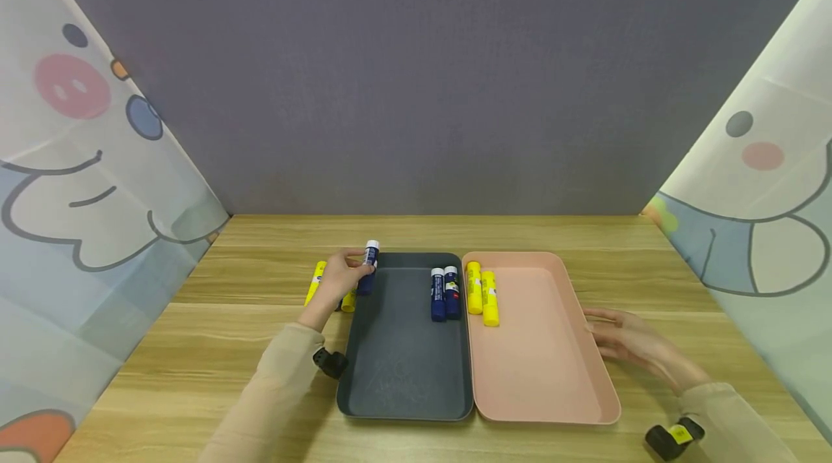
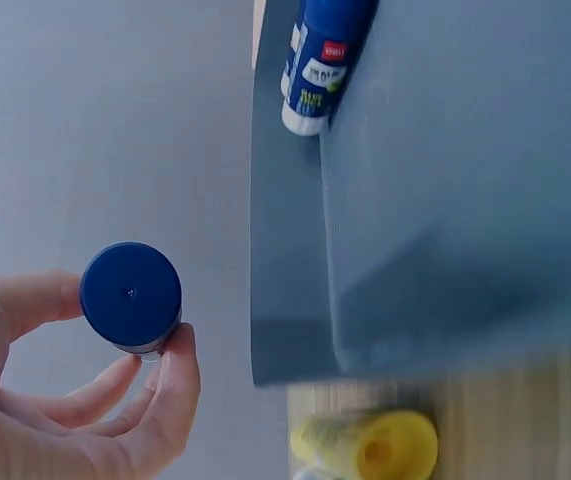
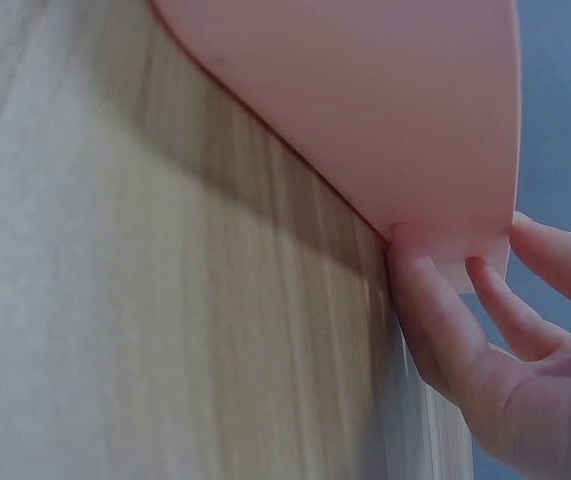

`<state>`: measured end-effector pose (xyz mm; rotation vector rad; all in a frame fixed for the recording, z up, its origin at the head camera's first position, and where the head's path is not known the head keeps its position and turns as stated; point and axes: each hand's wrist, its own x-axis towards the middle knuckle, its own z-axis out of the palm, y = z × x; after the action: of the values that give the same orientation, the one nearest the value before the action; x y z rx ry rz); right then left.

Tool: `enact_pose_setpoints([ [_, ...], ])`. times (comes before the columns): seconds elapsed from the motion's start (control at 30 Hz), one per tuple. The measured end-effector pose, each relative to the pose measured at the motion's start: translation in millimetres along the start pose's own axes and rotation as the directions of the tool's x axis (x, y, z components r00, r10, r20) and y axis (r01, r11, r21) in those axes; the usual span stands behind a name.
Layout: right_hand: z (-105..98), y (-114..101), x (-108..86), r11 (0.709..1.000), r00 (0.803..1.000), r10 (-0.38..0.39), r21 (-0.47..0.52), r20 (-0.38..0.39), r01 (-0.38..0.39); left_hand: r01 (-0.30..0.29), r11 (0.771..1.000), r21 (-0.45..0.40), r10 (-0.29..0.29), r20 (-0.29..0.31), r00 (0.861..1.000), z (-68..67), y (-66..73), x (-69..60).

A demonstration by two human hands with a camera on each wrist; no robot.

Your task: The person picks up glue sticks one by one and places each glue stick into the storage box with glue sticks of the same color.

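Note:
In the head view, my left hand (image 1: pixel 339 278) pinches a blue glue stick (image 1: pixel 366 286) with a white cap between thumb and fingers, near the dark grey tray's (image 1: pixel 406 376) far left corner. The stick's round blue base (image 2: pixel 131 294) faces the left wrist camera. Two blue glue sticks, one of them this blue glue stick (image 1: pixel 452 293), lie side by side along that tray's right wall. My right hand (image 1: pixel 633 344) touches the pink tray's (image 1: pixel 539 383) right outer wall and rim with fairly straight fingers. Two yellow glue sticks, including this yellow glue stick (image 1: pixel 490 299), lie inside the pink tray's left side.
More glue sticks lie on the wooden table (image 1: pixel 214 347) left of the grey tray, among them a yellow glue stick (image 1: pixel 315 282); my left hand partly hides them. The trays stand side by side. A grey panel (image 1: pixel 416 87) rises behind the table, with cartoon-printed sheets on both sides.

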<state>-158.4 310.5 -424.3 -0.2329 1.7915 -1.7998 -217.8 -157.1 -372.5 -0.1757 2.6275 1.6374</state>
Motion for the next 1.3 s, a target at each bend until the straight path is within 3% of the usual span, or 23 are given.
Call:
enact_pose_setpoints([
  [0.23, 1, -1, 0.4, 1.000, 1.000, 0.010, 0.002, -0.012, -0.010, -0.033, 0.999, 0.019, 0.033, 0.010, 0.999, 15.6, 3.6, -2.5],
  [0.67, -1, 1, 0.7, 1.000, 1.000, -0.004, 0.008, 0.009, 0.004, 0.002, 0.999, -0.040, 0.000, 0.052, 0.999, 40.8, 6.8, -5.5],
  [1.3, -1, 0, 0.7, 1.000, 1.000, -0.002, -0.006, 0.010, 0.002, -0.018, 1.000, -0.012, 0.019, 0.063, 0.998, 67.0, -0.6, -5.9],
])
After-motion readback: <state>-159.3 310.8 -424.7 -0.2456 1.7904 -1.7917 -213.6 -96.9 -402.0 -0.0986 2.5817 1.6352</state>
